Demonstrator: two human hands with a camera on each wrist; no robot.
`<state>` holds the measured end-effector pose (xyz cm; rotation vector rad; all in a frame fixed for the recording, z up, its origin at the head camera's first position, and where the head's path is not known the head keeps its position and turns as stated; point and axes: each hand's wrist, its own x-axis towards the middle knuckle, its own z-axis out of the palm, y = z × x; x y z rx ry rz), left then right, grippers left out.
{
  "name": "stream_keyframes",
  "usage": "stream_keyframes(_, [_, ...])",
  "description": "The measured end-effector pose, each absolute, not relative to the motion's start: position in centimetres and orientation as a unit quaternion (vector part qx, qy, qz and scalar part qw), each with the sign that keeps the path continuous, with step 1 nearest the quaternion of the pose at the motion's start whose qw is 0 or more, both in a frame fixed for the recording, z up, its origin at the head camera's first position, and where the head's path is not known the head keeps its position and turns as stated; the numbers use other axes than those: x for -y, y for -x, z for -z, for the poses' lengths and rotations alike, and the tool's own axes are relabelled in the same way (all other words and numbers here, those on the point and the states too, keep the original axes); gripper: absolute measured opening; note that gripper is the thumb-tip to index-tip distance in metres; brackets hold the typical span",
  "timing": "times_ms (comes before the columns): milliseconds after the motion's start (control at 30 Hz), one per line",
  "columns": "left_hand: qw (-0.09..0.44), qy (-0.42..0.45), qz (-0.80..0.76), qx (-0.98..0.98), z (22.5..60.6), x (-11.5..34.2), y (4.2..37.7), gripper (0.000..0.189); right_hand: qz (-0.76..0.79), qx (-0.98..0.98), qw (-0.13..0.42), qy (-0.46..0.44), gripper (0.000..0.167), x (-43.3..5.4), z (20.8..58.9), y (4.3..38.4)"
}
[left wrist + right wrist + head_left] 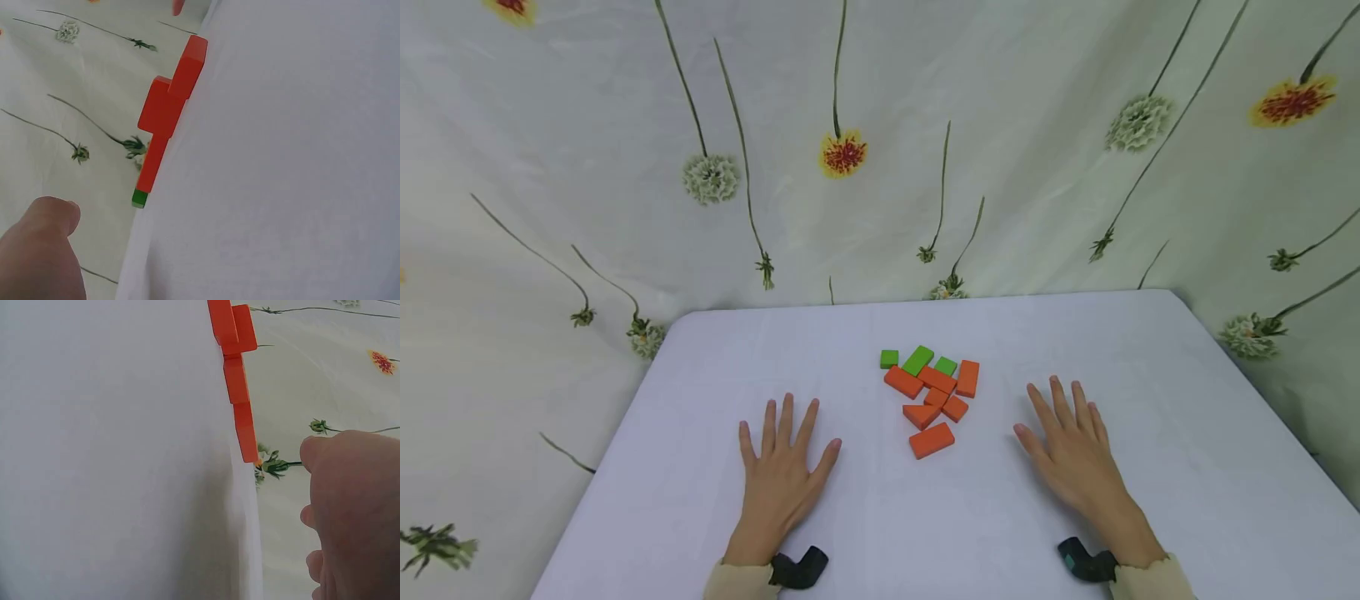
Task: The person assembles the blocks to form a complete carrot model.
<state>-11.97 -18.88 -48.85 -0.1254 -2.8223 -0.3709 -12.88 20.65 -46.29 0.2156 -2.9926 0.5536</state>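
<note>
In the head view my left hand [781, 481] lies palm down on the white table, left of a cluster of blocks, its fingers straight and spread. Opposite it, my right hand [1077, 462] is also palm down with fingers extended, to the right of the blocks. Neither hand touches a block. Nearest to me is an orange rectangular block [932, 441], with an orange triangular block [921, 416] just behind it. Several more orange blocks, such as an upright-angled one [967, 378], lie close together. Green blocks [918, 360] sit at the cluster's far side.
A white cloth covers the table [647, 500]. Behind and around it hangs a pale curtain [880, 208] printed with flowers. Each wrist wears a black strap mount, one at the left [800, 568] and one at the right [1086, 560].
</note>
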Motion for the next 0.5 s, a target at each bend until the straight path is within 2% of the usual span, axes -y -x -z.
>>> stream_keyframes(267, [0.143, 0.049, 0.154, 0.976, 48.3, 18.3, 12.5, 0.07, -0.18, 0.98, 0.053, -0.072, 0.07, -20.4, 46.1, 13.7])
stream_keyframes(500, [0.13, 0.055, 0.184, 0.973, 48.0, 17.6, 13.5, 0.066, -0.205, 0.971, 0.086, -0.089, 0.064, -20.1, 46.1, 15.0])
